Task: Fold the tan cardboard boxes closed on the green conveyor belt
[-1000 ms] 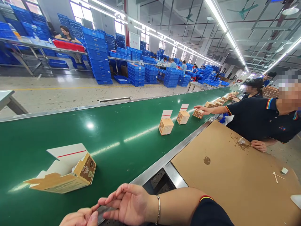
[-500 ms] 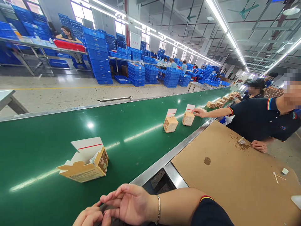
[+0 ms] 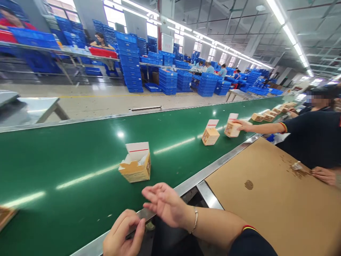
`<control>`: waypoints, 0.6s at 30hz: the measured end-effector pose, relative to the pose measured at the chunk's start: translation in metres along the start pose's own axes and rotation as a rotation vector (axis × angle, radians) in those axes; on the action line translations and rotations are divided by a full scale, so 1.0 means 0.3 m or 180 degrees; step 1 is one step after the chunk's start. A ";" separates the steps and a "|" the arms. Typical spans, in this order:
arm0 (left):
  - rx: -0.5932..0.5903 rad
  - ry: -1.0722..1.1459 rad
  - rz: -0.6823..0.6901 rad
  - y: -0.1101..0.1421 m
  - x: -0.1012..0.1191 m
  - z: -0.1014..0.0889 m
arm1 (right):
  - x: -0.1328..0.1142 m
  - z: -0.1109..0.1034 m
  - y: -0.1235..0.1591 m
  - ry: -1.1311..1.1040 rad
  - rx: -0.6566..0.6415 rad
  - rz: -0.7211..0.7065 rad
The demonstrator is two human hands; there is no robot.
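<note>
My right hand (image 3: 167, 204), with a bracelet at its wrist, hovers at the near edge of the green conveyor belt (image 3: 87, 153). Its fingers are stretched out and hold nothing. Lower and to the left, my left hand (image 3: 124, 233) has loosely curled fingers, the thumb a little apart; I see nothing in it. Just beyond my hands an open small carton (image 3: 135, 171) stands on the belt, its white lid flap raised and something whitish inside. Neither hand touches it. Part of a brown box (image 3: 6, 216) shows at the left edge.
A co-worker's hand (image 3: 241, 125) grips a carton (image 3: 232, 129) farther along the belt, beside another flap-up carton (image 3: 210, 136). Several cartons lie beyond. A brown tabletop (image 3: 239, 209) at right bears dark crumbs. Blue crate stacks (image 3: 129, 64) line the far side.
The view has swung left. The near carton has shifted right and away from me. My hands have drawn slightly apart. A brown box has come in at left. The co-worker's hand has closed on a carton.
</note>
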State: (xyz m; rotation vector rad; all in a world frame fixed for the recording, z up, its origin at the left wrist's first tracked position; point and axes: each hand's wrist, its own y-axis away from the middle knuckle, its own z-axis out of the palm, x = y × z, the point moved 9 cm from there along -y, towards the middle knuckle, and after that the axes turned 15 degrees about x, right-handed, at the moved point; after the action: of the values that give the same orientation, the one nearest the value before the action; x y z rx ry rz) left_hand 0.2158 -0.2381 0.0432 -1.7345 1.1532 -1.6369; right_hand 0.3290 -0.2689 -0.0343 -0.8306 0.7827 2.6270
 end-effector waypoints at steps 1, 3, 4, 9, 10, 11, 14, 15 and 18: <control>0.0079 -0.0053 0.0020 -0.021 -0.002 -0.012 | -0.037 -0.009 -0.006 0.0037 0.0045 -0.0119; 0.0285 -0.0142 0.0047 -0.057 -0.020 -0.048 | -0.108 -0.034 -0.024 0.0159 0.0153 -0.0317; 0.0380 -0.0194 0.0018 -0.073 -0.039 -0.068 | -0.145 -0.049 -0.034 0.0224 0.0214 -0.0440; 0.0494 -0.0540 -0.0640 -0.137 -0.229 -0.103 | -0.317 -0.107 -0.088 0.0812 0.0446 -0.1365; 0.0400 -0.0597 -0.0847 -0.150 -0.281 -0.084 | -0.343 -0.110 -0.101 0.1010 0.0467 -0.1582; 0.0259 -0.0636 -0.1006 -0.164 -0.328 -0.055 | -0.364 -0.109 -0.115 0.1231 0.0471 -0.1790; -0.0507 -0.0610 -0.0881 -0.203 -0.415 0.092 | -0.406 -0.079 -0.162 0.2044 0.0360 -0.2404; -0.0813 -0.0560 -0.0663 -0.210 -0.424 0.150 | -0.413 -0.062 -0.177 0.2337 0.0280 -0.2610; -0.1516 -0.0464 -0.0043 -0.197 -0.434 0.293 | -0.416 -0.013 -0.219 0.3032 0.0025 -0.3044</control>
State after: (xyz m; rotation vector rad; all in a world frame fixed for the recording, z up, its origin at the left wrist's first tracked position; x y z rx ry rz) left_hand 0.3249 -0.1166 0.0047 -2.1092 1.5507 -1.2822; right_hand 0.4569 -0.2295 0.0105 -1.8895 0.3770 1.3216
